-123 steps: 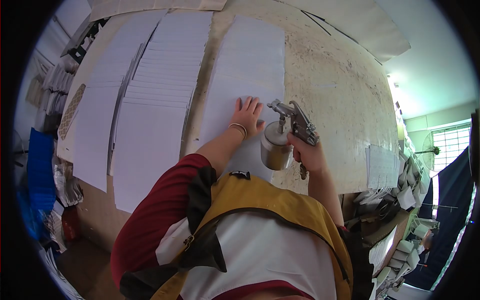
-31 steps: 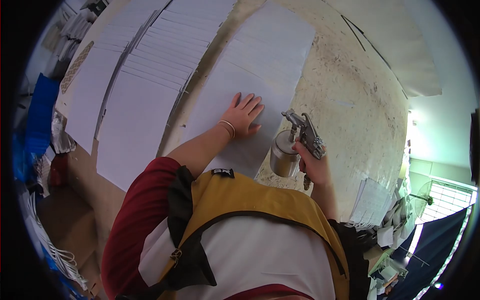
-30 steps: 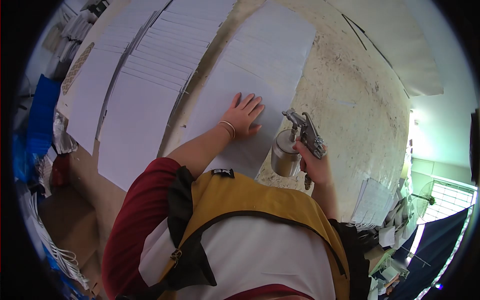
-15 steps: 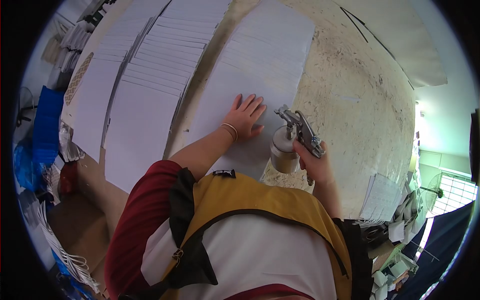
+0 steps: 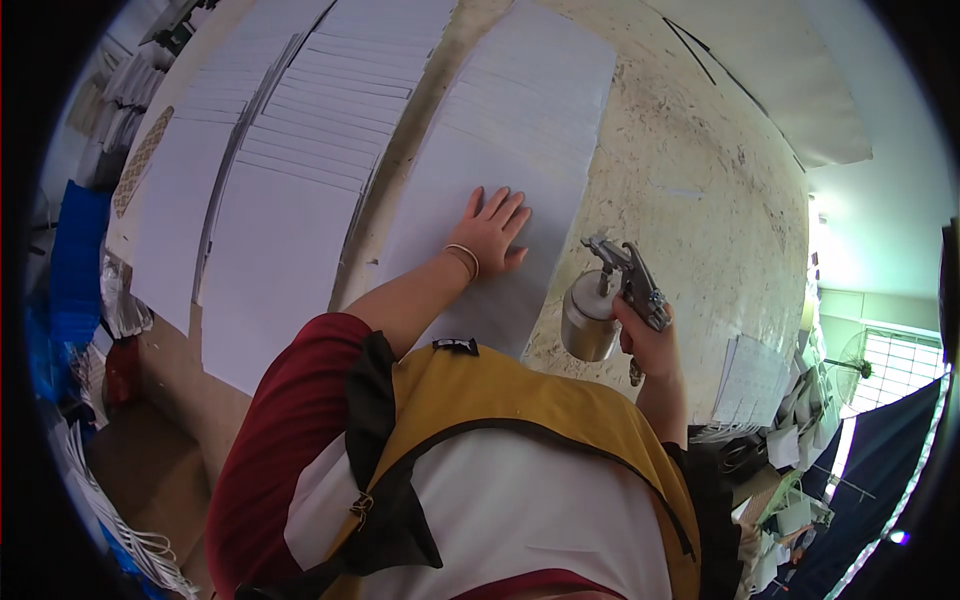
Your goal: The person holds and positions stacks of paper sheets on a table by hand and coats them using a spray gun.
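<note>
A person in a mustard apron (image 5: 520, 395) stands at the near edge of a stained, off-white worktable (image 5: 700, 240). Close to that edge, right of the middle, the right hand (image 5: 650, 340) is clenched round the handle of a siphon-feed spray gun (image 5: 638, 282). The gun is silver metal, with a round, lidded cup (image 5: 588, 325) under its body, the cup's side shiny with a brownish cast, and its nozzle points left. Slightly farther in, the left hand (image 5: 490, 238) lies palm down, fingers spread, grasping nothing, on long white sheets (image 5: 520, 100) that stretch toward the far edge. More white sheets in overlapping rows (image 5: 300, 190) cover the left side; loose papers (image 5: 752, 385) sit at the near right corner. Half a second ago the nozzle overlapped the sheets' right edge; now the gun is right of it, over bare worktable, while the left hand keeps its spread pose
</note>
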### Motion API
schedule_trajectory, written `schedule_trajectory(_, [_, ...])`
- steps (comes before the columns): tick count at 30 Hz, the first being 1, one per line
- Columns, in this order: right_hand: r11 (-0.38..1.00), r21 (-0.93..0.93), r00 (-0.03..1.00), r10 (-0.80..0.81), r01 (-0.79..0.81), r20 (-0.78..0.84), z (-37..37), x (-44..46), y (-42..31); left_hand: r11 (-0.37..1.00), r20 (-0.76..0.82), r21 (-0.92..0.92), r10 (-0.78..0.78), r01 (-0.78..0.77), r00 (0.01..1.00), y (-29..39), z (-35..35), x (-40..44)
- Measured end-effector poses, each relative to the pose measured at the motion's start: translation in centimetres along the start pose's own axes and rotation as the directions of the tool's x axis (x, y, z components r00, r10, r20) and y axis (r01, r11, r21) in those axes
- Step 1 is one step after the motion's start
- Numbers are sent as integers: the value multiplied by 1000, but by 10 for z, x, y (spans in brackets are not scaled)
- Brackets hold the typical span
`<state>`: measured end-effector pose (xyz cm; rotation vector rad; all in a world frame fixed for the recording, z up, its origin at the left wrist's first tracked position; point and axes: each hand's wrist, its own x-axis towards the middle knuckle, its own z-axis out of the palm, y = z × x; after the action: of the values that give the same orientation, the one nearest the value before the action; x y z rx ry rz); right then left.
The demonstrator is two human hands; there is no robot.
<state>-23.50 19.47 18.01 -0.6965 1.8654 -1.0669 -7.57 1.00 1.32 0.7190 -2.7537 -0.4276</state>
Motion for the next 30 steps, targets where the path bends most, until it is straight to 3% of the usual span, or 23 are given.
schedule_trajectory(8, [998,-47,998,-28,30,52,39,-7,-19,1000,-33,-13,14,-15,999,-1,2,0])
schedule_trajectory(12, [991,-58,992,-117,119,45,48,-7,-17,1000,-47,-18,25,-25,999,-2,1,0])
schedule_trajectory(19, [994,-86,990,49,-60,-130,20,-33,-13,1000,-18,-22,22,-22,1000,0,-3,0])
schedule_trajectory(25, [999,-33,988,34,-39,-148,22,-39,-10,999,-13,-27,27,-27,1000,2,-6,1])
schedule_trajectory(30, [1000,-11,999,-19,19,-29,39,-35,-9,1000,-48,-17,22,-23,999,0,0,-1])
